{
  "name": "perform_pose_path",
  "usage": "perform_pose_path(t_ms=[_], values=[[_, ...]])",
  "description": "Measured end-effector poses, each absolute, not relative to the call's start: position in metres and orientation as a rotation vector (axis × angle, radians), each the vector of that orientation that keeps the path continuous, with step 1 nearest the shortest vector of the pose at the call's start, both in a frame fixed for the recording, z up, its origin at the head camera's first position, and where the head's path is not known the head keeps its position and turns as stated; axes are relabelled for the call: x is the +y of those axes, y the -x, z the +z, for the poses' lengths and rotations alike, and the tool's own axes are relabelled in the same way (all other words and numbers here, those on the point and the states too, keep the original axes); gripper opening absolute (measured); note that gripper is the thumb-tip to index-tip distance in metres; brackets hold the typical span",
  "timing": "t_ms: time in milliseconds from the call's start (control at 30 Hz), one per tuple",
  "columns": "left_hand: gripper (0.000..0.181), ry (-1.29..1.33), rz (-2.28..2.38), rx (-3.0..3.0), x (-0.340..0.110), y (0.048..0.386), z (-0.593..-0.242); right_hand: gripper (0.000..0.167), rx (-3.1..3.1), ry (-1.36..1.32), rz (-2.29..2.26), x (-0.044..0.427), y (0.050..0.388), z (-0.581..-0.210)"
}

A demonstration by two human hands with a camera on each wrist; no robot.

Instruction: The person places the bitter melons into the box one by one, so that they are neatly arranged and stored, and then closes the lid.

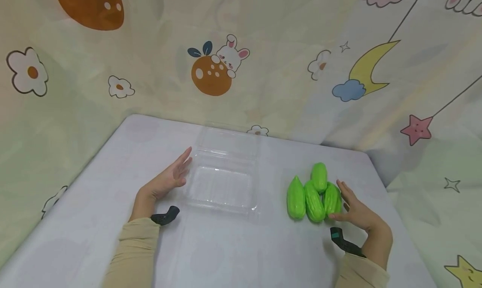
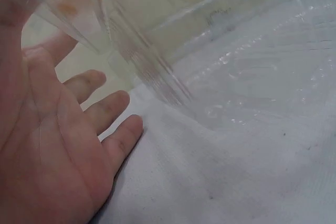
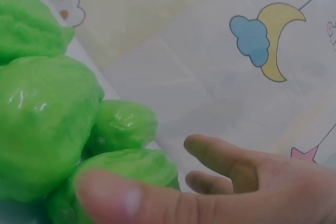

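A clear plastic clamshell box [image 1: 222, 207] lies unfolded on the white table, its lid [image 1: 228, 142] spread toward the back. Beside its left edge is my left hand [image 1: 171, 180], fingers extended and palm facing the box; whether it touches the plastic I cannot tell. Several glossy green ridged gourds [image 1: 314, 202] lie bunched together on the right. My right hand [image 1: 358, 212] is at their right side, thumb and fingers apart around the edge of the rightmost gourd [image 1: 332, 199]. In the right wrist view, the thumb [image 3: 110, 195] overlaps that gourd, and contact is unclear.
Both hands work over a white-covered table [image 1: 233, 250]. A patterned cloth [image 1: 278, 70] hangs behind its back edge and along the sides. Dark wrist devices [image 1: 165, 216] sit on both forearms, next to beige sleeves [image 1: 137, 246].
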State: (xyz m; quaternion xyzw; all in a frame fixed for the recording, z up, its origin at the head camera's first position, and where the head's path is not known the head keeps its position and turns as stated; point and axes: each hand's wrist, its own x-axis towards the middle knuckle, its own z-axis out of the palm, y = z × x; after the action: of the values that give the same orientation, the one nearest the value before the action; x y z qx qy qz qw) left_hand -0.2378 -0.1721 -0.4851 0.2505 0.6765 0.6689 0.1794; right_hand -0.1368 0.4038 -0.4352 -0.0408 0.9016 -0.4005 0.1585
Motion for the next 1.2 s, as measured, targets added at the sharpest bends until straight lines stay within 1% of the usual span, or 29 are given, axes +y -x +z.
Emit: perform_pose_path(t_ms=[367, 900, 1200], values=[[0.109, -0.729, 1.866, 1.876, -0.1745, 0.2361, -0.4893, 0.120, 2.579, 0.099, -1.126, 0.4022, 0.1367, -0.4395], [0.104, -0.739, 1.863, 1.846, -0.1760, 0.2356, -0.4915, 0.120, 2.597, 0.115, -1.110, 0.4021, 0.1374, -0.4427], [0.105, -0.760, 1.872, 1.806, -0.1764, 0.2351, -0.4907, 0.119, 2.599, 0.121, -1.108, 0.4014, 0.1371, -0.4425]])
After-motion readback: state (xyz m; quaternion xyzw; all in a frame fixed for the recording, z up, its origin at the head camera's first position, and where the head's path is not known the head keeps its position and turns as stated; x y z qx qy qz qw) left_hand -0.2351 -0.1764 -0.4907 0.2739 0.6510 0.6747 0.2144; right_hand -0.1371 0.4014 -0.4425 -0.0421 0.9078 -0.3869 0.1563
